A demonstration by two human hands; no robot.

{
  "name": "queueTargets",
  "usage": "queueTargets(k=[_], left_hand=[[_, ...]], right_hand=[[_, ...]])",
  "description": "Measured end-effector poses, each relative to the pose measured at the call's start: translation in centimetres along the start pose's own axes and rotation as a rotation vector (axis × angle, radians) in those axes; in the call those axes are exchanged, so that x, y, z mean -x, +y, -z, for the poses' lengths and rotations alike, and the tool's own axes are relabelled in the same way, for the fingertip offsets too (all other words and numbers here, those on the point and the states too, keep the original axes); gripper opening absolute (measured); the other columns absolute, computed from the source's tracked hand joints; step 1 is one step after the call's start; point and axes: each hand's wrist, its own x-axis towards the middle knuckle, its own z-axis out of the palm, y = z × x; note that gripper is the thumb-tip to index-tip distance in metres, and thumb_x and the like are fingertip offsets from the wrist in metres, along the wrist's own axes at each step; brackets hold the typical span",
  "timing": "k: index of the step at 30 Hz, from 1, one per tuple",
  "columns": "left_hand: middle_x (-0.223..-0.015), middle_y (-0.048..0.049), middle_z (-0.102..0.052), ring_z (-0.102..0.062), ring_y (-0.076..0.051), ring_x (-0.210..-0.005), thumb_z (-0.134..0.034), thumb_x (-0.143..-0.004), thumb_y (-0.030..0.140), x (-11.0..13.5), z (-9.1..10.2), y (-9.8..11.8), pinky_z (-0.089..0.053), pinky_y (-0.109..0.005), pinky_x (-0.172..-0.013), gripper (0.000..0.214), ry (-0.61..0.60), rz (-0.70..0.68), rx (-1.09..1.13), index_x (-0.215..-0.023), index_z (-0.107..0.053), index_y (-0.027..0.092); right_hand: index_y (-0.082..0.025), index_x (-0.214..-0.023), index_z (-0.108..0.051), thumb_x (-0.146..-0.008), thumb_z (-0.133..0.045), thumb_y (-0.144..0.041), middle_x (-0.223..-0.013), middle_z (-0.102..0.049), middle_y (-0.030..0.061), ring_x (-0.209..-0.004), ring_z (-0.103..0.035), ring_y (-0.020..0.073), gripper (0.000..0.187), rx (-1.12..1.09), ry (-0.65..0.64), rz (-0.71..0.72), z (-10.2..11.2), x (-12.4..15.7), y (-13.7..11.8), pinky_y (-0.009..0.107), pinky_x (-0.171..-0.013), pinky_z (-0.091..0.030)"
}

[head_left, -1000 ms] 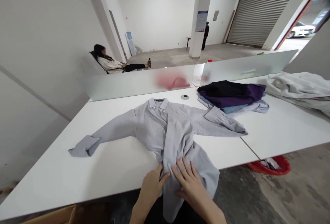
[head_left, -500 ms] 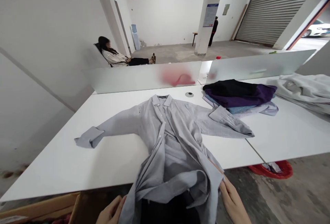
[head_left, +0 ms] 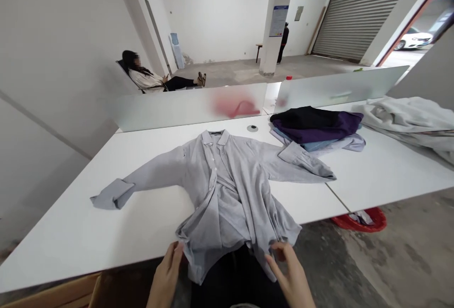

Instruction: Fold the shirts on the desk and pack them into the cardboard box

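A light grey button-up shirt (head_left: pixel 241 189) lies front up on the white table, collar away from me and both sleeves spread out. Its front is unbuttoned lower down, and the rumpled hem hangs over the near table edge. My left hand (head_left: pixel 166 272) is at the left side of the hem, fingers stretched out and the tips close against the cloth. By the right part of the hem is my right hand (head_left: pixel 289 270), thumb and fingers apart; whether it touches the fabric is hard to tell.
Folded dark and blue garments (head_left: pixel 315 126) are piled at the right, with white cloth (head_left: pixel 411 118) beyond. A frosted divider (head_left: pixel 159 111) runs along the back. Below the table are a red bin (head_left: pixel 379 218) and a cardboard box (head_left: pixel 64 291). One person (head_left: pixel 145 78) sits behind; another stands near the pillar.
Both hands have let go of the shirt's lower front edges and moved inward. The lifted hem has dropped and hangs lower and looser. The view has shifted slightly to the right.
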Motion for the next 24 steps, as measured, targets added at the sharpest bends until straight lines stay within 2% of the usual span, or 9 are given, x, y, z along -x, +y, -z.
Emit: queueTargets(k=[3, 5, 8, 11, 15, 17, 19, 22, 24], left_hand=[[-0.057, 0.0020, -0.052, -0.055, -0.019, -0.058, -0.046, -0.074, 0.070, 0.0, 0.3, 2.4, -0.048, -0.029, -0.059, 0.047, -0.003, -0.127, -0.096, -0.073, -0.051, 0.023], [-0.060, 0.0015, -0.049, -0.051, -0.017, -0.060, -0.044, -0.079, 0.065, 0.7, 1.1, 4.4, -0.046, -0.026, -0.059, 0.044, -0.093, -0.268, -0.064, -0.067, -0.046, 0.022], [-0.088, -0.0065, -0.059, -0.057, -0.018, -0.084, -0.044, -0.086, 0.053, 2.4, 1.9, 7.6, -0.048, -0.028, -0.078, 0.037, -0.459, -0.551, -0.013, -0.073, -0.053, 0.019], [-0.108, -0.0100, -0.060, -0.056, -0.020, -0.101, -0.048, -0.088, 0.049, 3.8, 0.7, 9.8, -0.044, -0.029, -0.089, 0.034, -0.835, -0.760, -0.019, -0.078, -0.060, 0.019], [-0.108, -0.0054, -0.067, -0.058, -0.020, -0.106, -0.056, -0.087, 0.045, 4.2, -3.4, 10.4, -0.040, -0.030, -0.097, 0.025, -1.024, -0.772, -0.179, -0.093, -0.067, 0.023], [-0.102, -0.0024, -0.070, -0.062, -0.019, -0.100, -0.059, -0.085, 0.042, 3.9, -4.9, 10.2, -0.043, -0.030, -0.094, 0.022, -0.987, -0.750, -0.254, -0.097, -0.067, 0.025], [-0.096, -0.0008, -0.071, -0.064, -0.017, -0.093, -0.052, -0.090, 0.038, 3.0, -5.6, 9.7, -0.047, -0.029, -0.087, 0.021, -0.809, -0.706, -0.262, -0.097, -0.067, 0.025], [-0.109, -0.0059, -0.068, -0.062, -0.020, -0.104, -0.035, -0.097, 0.034, 0.5, -6.1, 7.8, -0.049, -0.037, -0.093, 0.033, -0.313, -0.687, -0.309, -0.107, -0.063, 0.022], [-0.125, -0.0121, -0.061, -0.053, -0.026, -0.120, -0.035, -0.096, 0.037, -1.4, -6.6, 5.6, -0.045, -0.047, -0.100, 0.038, 0.001, -0.741, -0.427, -0.121, -0.057, 0.018]], right_hand=[[-0.022, -0.093, -0.060, -0.085, -0.055, -0.047, -0.083, -0.061, 0.0042, -0.074, -0.060, 0.0187, 0.026, 0.049, 0.000, 0.004, -1.7, -0.6, -0.2, 0.029, -0.069, -0.050], [-0.022, -0.082, -0.058, -0.088, -0.049, -0.048, -0.080, -0.060, 0.0042, -0.072, -0.059, 0.0186, 0.029, 0.034, 0.004, -0.013, -2.0, -1.2, -0.2, 0.029, -0.068, -0.048], [-0.021, -0.073, -0.055, -0.088, -0.046, -0.052, -0.069, -0.055, 0.0012, -0.065, -0.055, 0.0167, 0.035, -0.106, -0.004, -0.100, -1.1, -1.9, -0.2, 0.026, -0.063, -0.046], [-0.021, -0.073, -0.054, -0.083, -0.051, -0.057, -0.068, -0.055, -0.0003, -0.065, -0.054, 0.0157, 0.037, -0.310, 0.071, -0.292, 1.0, -2.6, -0.2, 0.023, -0.059, -0.045], [-0.021, -0.079, -0.057, -0.075, -0.058, -0.059, -0.081, -0.063, 0.0020, -0.078, -0.058, 0.0178, 0.039, -0.476, 0.217, -0.480, 3.7, -3.7, 0.2, 0.023, -0.067, -0.048], [-0.021, -0.080, -0.057, -0.075, -0.058, -0.059, -0.079, -0.063, 0.0017, -0.074, -0.058, 0.0174, 0.039, -0.429, 0.209, -0.441, 4.6, -4.3, 0.4, 0.024, -0.066, -0.048], [-0.020, -0.085, -0.057, -0.077, -0.057, -0.057, -0.078, -0.064, 0.0027, -0.074, -0.059, 0.0185, 0.038, -0.312, 0.225, -0.355, 5.2, -5.0, 0.3, 0.026, -0.067, -0.048], [-0.019, -0.091, -0.058, -0.081, -0.053, -0.052, -0.088, -0.066, 0.0074, -0.082, -0.062, 0.0212, 0.035, -0.147, 0.305, -0.205, 5.4, -6.7, -1.5, 0.029, -0.072, -0.048], [-0.019, -0.094, -0.059, -0.086, -0.049, -0.045, -0.095, -0.066, 0.0089, -0.088, -0.062, 0.0213, 0.029, -0.083, 0.253, -0.027, 5.0, -9.1, -4.1, 0.030, -0.077, -0.048]])
